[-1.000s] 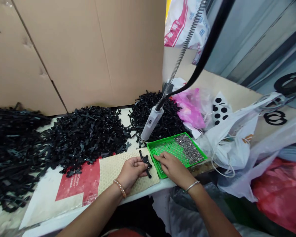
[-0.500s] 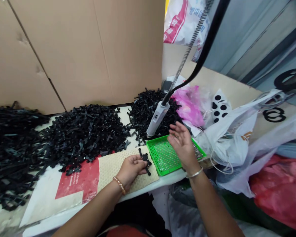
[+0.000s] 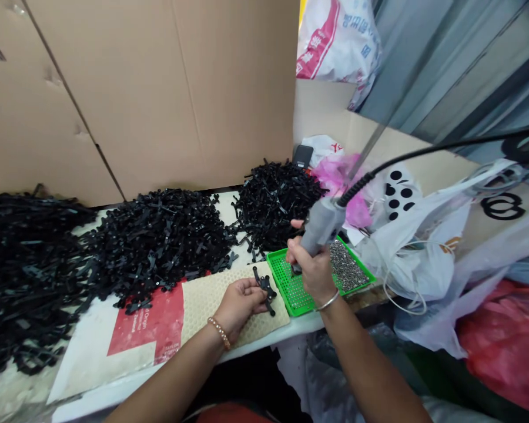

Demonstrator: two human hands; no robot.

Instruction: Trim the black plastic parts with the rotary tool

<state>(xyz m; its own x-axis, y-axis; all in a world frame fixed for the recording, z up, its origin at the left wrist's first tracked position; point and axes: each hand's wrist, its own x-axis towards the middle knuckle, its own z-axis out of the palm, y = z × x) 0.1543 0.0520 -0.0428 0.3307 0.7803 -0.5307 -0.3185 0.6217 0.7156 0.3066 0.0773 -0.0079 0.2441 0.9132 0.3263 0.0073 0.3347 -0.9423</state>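
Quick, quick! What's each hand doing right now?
Left hand: closed, fingers holding a black part on the pale mat.
Right hand: closed around a grey corded tool, above the green tray.

Pale mat [image 3: 200,302] free at left; grey driver [image 3: 321,224] above green tray [image 3: 303,308]

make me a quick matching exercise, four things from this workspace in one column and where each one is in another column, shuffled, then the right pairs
Things
1. grey cylindrical tool with a black cable
2. black branching piece with rounded ends
3. small silvery metal bits
4. cream honeycomb-patterned mat

Places
A. mostly heaped at the right end of the green perforated tray
B. lying flat beneath the left hand
C. gripped in the right hand
D. held in the left hand's fingers

Pairs: 1-C, 2-D, 3-A, 4-B
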